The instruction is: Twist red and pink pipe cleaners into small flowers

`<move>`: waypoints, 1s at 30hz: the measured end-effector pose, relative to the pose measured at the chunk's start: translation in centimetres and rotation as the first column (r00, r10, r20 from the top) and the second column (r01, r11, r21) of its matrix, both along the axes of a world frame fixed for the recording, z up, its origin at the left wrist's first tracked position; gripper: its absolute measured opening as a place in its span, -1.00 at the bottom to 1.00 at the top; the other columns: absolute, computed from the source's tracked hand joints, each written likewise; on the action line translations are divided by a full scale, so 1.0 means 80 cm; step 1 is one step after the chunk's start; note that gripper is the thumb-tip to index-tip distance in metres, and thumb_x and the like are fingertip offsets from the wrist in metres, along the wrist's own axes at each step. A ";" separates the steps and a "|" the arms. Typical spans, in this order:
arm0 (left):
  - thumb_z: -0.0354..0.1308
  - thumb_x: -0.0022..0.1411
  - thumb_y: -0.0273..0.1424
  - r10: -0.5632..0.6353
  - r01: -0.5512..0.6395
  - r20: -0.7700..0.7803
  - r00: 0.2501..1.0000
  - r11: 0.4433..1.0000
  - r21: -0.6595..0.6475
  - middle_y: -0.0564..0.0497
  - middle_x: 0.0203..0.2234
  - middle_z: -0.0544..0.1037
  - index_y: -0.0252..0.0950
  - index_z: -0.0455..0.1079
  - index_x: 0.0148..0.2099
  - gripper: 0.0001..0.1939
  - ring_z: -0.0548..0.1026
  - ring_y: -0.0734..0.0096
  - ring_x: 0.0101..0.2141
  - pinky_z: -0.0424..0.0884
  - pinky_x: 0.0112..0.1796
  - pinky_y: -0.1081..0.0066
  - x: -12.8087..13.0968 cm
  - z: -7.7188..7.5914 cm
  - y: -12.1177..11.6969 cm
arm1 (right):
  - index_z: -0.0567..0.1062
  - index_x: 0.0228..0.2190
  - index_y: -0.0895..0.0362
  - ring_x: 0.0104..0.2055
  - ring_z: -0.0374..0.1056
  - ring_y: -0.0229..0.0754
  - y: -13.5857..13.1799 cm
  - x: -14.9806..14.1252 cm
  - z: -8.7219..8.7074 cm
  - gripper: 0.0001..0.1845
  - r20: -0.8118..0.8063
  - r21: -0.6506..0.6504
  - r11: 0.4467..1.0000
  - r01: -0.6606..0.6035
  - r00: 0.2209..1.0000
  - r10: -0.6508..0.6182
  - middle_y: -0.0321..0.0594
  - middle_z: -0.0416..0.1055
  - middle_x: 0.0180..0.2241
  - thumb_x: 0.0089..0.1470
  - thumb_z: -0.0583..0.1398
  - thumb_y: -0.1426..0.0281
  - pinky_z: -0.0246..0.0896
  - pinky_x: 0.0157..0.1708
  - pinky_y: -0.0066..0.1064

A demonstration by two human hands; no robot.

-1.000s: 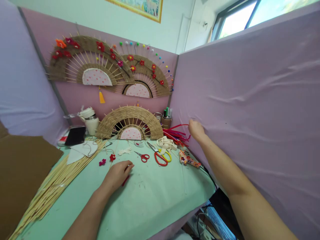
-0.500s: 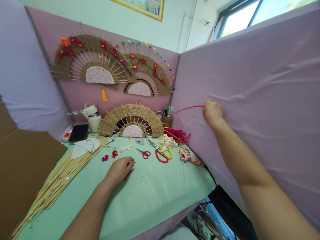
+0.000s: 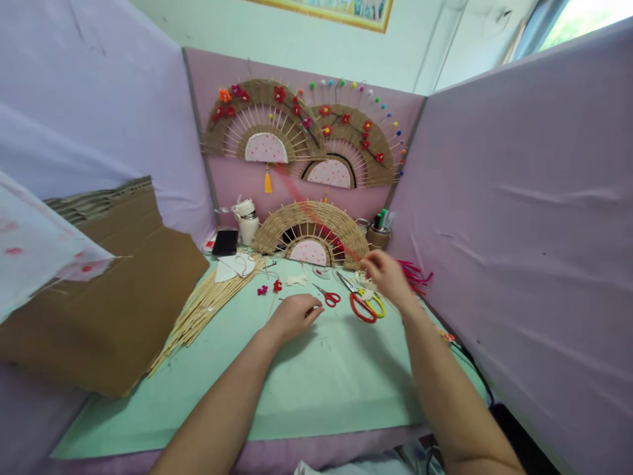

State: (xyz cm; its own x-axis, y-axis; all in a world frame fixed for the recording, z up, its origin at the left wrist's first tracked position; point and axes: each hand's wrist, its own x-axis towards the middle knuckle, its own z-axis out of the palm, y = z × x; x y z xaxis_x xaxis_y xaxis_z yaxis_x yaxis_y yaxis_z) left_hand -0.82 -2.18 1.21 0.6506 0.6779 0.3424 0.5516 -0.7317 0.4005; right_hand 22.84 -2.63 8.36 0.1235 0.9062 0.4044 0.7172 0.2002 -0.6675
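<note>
My right hand (image 3: 383, 274) is raised over the right side of the table, fingers pinched on one end of a red pipe cleaner (image 3: 316, 211). The stem is smeared by motion and slants up and left in front of the standing fan (image 3: 321, 214). My left hand (image 3: 297, 313) rests low at mid-table with its fingers curled. What it holds, if anything, is hidden. Just right of it lie small red scissors (image 3: 332, 299), then larger red-handled scissors (image 3: 363, 309) and a yellow-handled pair (image 3: 378, 305). Two small flowers, magenta (image 3: 262, 290) and red (image 3: 277, 285), lie beyond my left hand.
A bundle of thin sticks (image 3: 208, 310) and a cardboard sheet (image 3: 113, 316) lie left. More pipe cleaners (image 3: 415, 276) lie right. At the back stand a white bottle (image 3: 247, 223), a black phone (image 3: 225, 242) and a pen holder (image 3: 380, 236). Two flowered fans (image 3: 264, 119) hang behind.
My right hand has swung from the right-hand partition in over the table, carrying the red pipe cleaner. My left hand stays low on the table. The view has turned left.
</note>
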 end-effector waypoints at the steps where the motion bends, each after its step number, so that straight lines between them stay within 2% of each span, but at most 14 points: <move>1: -0.12 0.29 -0.27 0.008 -0.009 0.020 1.000 0.998 0.056 -0.06 -0.36 0.52 -0.27 0.44 -0.20 -0.67 0.44 0.38 -0.30 0.30 -0.22 0.41 0.001 0.002 -0.002 | 0.36 -0.43 0.15 -0.51 0.26 -0.30 0.009 -0.022 -0.023 -0.86 0.026 -0.040 0.995 -0.090 0.996 0.091 -0.27 0.39 -0.52 0.07 0.03 0.39 0.14 -0.46 -0.49; 4: -0.16 0.30 -0.33 0.067 -0.084 0.085 0.994 0.974 0.212 -0.11 -0.33 0.48 -0.28 0.44 -0.21 -0.67 0.40 0.34 -0.23 0.29 -0.16 0.35 0.005 0.005 -0.006 | 0.35 -0.43 0.14 -0.48 0.24 -0.29 0.031 -0.069 -0.075 -0.88 0.126 -0.082 0.969 -0.233 0.962 0.242 -0.30 0.38 -0.50 0.07 0.03 0.42 0.08 -0.43 -0.50; 6: -0.13 0.29 -0.38 0.182 -0.218 0.146 0.972 0.933 0.288 -0.13 -0.21 0.46 -0.27 0.42 -0.15 -0.71 0.35 0.27 -0.10 0.24 -0.07 0.26 0.005 0.005 -0.004 | 0.36 -0.44 0.14 -0.47 0.21 -0.29 0.038 -0.084 -0.093 -0.89 0.182 -0.088 0.957 -0.276 0.940 0.288 -0.31 0.36 -0.50 0.06 0.04 0.42 0.03 -0.44 -0.50; 8: -0.06 0.26 -0.39 0.315 -0.348 0.155 0.936 0.891 0.292 -0.15 -0.10 0.43 -0.26 0.36 -0.04 -0.73 0.29 0.20 -0.01 0.17 0.00 0.18 0.002 0.004 0.001 | 0.36 -0.43 0.15 -0.45 0.20 -0.29 0.040 -0.089 -0.101 -0.88 0.200 -0.065 0.946 -0.318 0.924 0.325 -0.31 0.35 -0.49 0.06 0.03 0.44 0.01 -0.43 -0.50; 10: 0.01 0.23 -0.36 0.409 -0.415 0.074 0.909 0.882 0.224 -0.15 -0.15 0.46 -0.28 0.33 0.02 -0.69 0.35 0.20 -0.07 0.18 -0.02 0.19 -0.004 0.002 0.008 | 0.37 -0.42 0.15 -0.45 0.20 -0.29 0.039 -0.089 -0.104 -0.87 0.189 -0.050 0.938 -0.343 0.919 0.346 -0.32 0.35 -0.49 0.08 0.03 0.44 0.02 -0.41 -0.49; 12: -0.04 0.26 -0.35 0.430 -0.421 -0.044 0.902 0.897 0.133 -0.11 -0.24 0.49 -0.27 0.38 -0.06 -0.73 0.42 0.27 -0.20 0.25 -0.15 0.30 -0.009 0.001 0.013 | 0.38 -0.40 0.15 -0.45 0.20 -0.29 0.039 -0.087 -0.106 -0.86 0.170 -0.049 0.937 -0.346 0.922 0.349 -0.32 0.35 -0.49 0.10 0.03 0.42 0.04 -0.41 -0.49; 15: -0.12 0.30 -0.34 0.456 -0.446 -0.126 0.881 0.889 0.101 -0.08 -0.32 0.50 -0.26 0.43 -0.19 -0.71 0.44 0.32 -0.27 0.25 -0.25 0.38 -0.012 0.000 0.017 | 0.41 -0.35 0.14 -0.38 0.24 -0.26 0.039 -0.082 -0.106 -0.82 0.173 0.004 0.938 -0.345 0.925 0.340 -0.26 0.37 -0.42 0.13 0.02 0.40 0.10 -0.35 -0.46; 18: -0.12 0.30 -0.33 0.500 -0.490 -0.143 0.854 0.866 0.104 -0.08 -0.32 0.50 -0.27 0.44 -0.22 -0.70 0.44 0.33 -0.26 0.24 -0.25 0.40 -0.010 0.000 0.016 | 0.43 -0.23 0.15 -0.20 0.26 -0.18 0.039 -0.081 -0.098 -0.77 0.247 0.134 0.951 -0.279 0.939 0.240 -0.12 0.37 -0.23 0.16 0.01 0.43 0.13 -0.19 -0.37; 20: -0.13 0.30 -0.32 0.514 -0.503 -0.145 0.845 0.858 0.109 -0.09 -0.30 0.50 -0.27 0.44 -0.22 -0.69 0.44 0.33 -0.25 0.24 -0.25 0.40 -0.007 0.000 0.014 | 0.44 -0.18 0.14 -0.14 0.23 -0.14 0.039 -0.085 -0.091 -0.76 0.325 0.183 0.962 -0.205 0.936 0.137 -0.08 0.35 -0.19 0.15 0.03 0.46 0.11 -0.14 -0.33; 23: -0.15 0.30 -0.31 0.528 -0.515 -0.150 0.836 0.849 0.122 -0.09 -0.29 0.49 -0.27 0.44 -0.23 -0.67 0.44 0.32 -0.27 0.24 -0.27 0.39 -0.005 0.000 0.013 | 0.47 -0.21 0.11 -0.14 0.21 -0.11 0.037 -0.101 -0.086 -0.80 0.473 0.134 0.948 -0.288 0.859 0.194 -0.12 0.36 -0.25 0.11 0.10 0.45 0.11 -0.17 -0.35; 25: -0.15 0.30 -0.31 0.533 -0.519 -0.152 0.832 0.846 0.125 -0.10 -0.29 0.49 -0.28 0.44 -0.24 -0.67 0.44 0.31 -0.28 0.24 -0.29 0.39 -0.005 0.000 0.012 | 0.48 -0.29 0.12 -0.19 0.21 -0.14 0.036 -0.112 -0.090 -0.84 0.511 0.085 0.942 -0.325 0.826 0.239 -0.14 0.36 -0.30 0.09 0.12 0.48 0.11 -0.20 -0.37; 27: -0.15 0.30 -0.32 0.528 -0.515 -0.149 0.836 0.849 0.117 -0.10 -0.29 0.48 -0.28 0.43 -0.24 -0.67 0.44 0.31 -0.28 0.24 -0.29 0.39 -0.005 0.000 0.012 | 0.49 -0.36 0.14 -0.22 0.21 -0.16 0.037 -0.119 -0.097 -0.89 0.516 0.051 0.938 -0.343 0.813 0.270 -0.15 0.36 -0.32 0.09 0.14 0.48 0.10 -0.22 -0.38; 30: -0.14 0.30 -0.33 0.508 -0.499 -0.134 0.851 0.861 0.096 -0.11 -0.29 0.48 -0.29 0.43 -0.23 -0.69 0.44 0.31 -0.27 0.24 -0.26 0.38 -0.004 -0.001 0.013 | 0.48 -0.38 0.16 -0.24 0.21 -0.18 0.038 -0.119 -0.108 -0.87 0.494 0.068 0.939 -0.336 0.829 0.261 -0.16 0.36 -0.35 0.12 0.12 0.43 0.09 -0.23 -0.39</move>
